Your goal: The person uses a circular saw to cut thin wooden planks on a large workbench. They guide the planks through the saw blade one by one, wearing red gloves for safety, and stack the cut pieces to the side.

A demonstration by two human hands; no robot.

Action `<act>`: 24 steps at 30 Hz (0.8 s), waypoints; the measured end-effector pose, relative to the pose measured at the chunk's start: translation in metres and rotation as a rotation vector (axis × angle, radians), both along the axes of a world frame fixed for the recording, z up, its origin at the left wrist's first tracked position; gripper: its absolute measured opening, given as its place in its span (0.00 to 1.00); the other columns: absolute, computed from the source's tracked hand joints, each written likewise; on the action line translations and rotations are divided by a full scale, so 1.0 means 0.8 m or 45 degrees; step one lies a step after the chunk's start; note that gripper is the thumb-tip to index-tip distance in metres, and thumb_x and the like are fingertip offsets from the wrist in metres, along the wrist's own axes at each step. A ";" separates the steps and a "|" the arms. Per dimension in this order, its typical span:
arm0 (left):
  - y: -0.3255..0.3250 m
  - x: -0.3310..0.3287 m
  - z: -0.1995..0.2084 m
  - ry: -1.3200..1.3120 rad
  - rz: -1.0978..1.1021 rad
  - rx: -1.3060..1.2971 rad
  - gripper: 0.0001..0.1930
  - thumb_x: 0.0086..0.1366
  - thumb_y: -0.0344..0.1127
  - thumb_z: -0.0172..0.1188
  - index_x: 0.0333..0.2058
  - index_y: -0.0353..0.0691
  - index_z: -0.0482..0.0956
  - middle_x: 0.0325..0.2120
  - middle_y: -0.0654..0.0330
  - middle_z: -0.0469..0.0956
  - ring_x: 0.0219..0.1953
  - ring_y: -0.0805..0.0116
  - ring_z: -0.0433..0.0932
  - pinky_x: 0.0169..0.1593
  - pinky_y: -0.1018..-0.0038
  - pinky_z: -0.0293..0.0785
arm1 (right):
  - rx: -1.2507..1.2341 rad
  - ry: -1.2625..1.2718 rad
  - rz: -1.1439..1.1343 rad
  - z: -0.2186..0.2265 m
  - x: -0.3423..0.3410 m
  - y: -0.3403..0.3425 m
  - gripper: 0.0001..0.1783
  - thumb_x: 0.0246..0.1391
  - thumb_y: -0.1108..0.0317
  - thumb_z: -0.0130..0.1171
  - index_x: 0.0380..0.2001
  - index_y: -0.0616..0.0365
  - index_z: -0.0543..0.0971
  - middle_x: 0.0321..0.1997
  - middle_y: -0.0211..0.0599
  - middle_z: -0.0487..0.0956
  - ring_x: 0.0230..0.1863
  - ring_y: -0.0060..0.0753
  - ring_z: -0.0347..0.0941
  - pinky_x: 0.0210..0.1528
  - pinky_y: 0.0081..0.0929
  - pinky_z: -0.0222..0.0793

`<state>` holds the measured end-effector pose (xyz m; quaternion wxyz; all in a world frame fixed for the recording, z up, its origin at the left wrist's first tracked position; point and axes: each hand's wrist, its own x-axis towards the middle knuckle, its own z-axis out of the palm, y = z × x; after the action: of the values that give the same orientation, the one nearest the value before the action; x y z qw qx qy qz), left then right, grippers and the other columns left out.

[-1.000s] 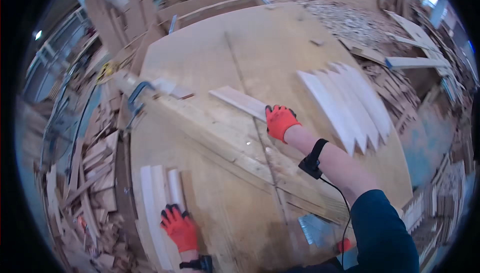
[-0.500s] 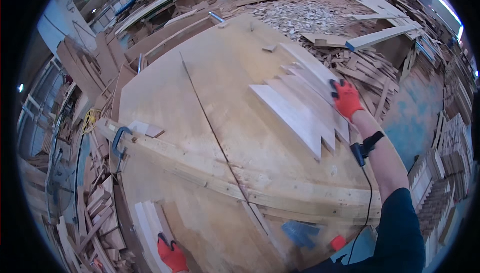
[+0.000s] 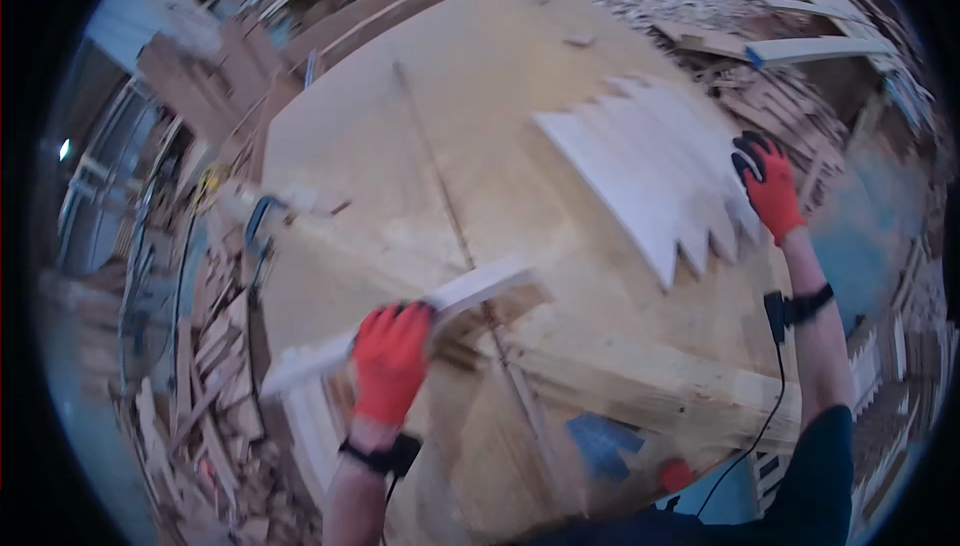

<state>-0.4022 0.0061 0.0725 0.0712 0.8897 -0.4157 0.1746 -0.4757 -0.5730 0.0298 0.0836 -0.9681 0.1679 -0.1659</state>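
no legible text, labels, numbers, signs

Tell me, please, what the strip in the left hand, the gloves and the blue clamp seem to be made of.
Strip in the left hand: probably bare wood; pale, matt, straight-edged, though blur hides the grain.
Gloves: likely fabric, perhaps rubber-coated; matt red, black-tipped and close-fitting.
Blue clamp: probably painted metal, judging by its slim C-shaped frame, though blurred.

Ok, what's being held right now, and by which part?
Left hand: a board, near its middle. Right hand, by the other boards: can't tell if it holds anything.
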 end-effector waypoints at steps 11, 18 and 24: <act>-0.133 0.041 -0.120 0.223 -0.352 -0.124 0.22 0.56 0.33 0.63 0.52 0.42 0.80 0.55 0.56 0.78 0.60 0.53 0.73 0.67 0.53 0.65 | 0.518 0.561 0.482 -0.049 0.021 0.335 0.40 0.56 0.54 0.65 0.69 0.50 0.64 0.64 0.52 0.68 0.63 0.56 0.66 0.63 0.48 0.65; 0.008 0.050 -0.129 0.249 0.285 -0.323 0.30 0.59 0.43 0.65 0.59 0.37 0.73 0.62 0.45 0.70 0.67 0.42 0.64 0.71 0.48 0.55 | 0.113 0.423 0.465 -0.067 0.000 0.321 0.33 0.49 0.59 0.69 0.60 0.47 0.75 0.62 0.48 0.68 0.63 0.56 0.63 0.65 0.49 0.60; 0.151 0.053 -0.207 0.205 0.980 -0.223 0.32 0.65 0.48 0.59 0.63 0.34 0.69 0.65 0.45 0.68 0.69 0.44 0.61 0.72 0.48 0.49 | 0.230 0.406 0.505 -0.070 -0.062 0.285 0.29 0.48 0.60 0.69 0.56 0.49 0.78 0.59 0.51 0.72 0.63 0.58 0.64 0.66 0.49 0.61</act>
<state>-0.3594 0.1272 -0.0929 0.1084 0.9819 -0.0287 0.1529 -0.5253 -0.3454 -0.0260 0.1730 -0.9846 0.0001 0.0241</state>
